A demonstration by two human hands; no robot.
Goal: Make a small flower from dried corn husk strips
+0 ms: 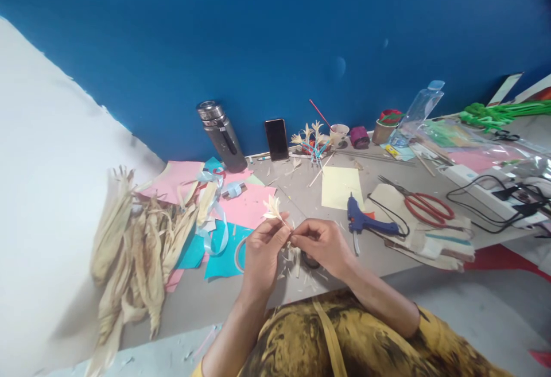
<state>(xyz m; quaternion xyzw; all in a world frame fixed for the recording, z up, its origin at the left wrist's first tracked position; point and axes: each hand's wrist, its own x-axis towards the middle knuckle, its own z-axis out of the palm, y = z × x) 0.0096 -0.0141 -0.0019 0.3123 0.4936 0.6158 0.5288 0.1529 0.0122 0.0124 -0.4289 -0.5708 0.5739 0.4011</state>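
Near the table's front edge, a pale, cream-coloured husk flower (272,208) points up and away from me. My left hand (267,251) pinches it by its thin stem, thumb against fingers. Close beside it, my right hand (322,245) is closed too, thumb and forefinger pinched at the lower end of the stem. Just what the right fingertips grip is too small to make out. Below the hands lie husk scraps (295,259) and a dark round thing (310,261), partly covered by the right hand.
Dried corn husks (138,256) pile up at left, by coloured paper (228,248). A flask (222,139), phone (276,139) and finished flowers (315,143) stand along the wall. At right lie a blue glue gun (371,220), red-handled scissors (428,208) and a power strip (491,193) with cables.
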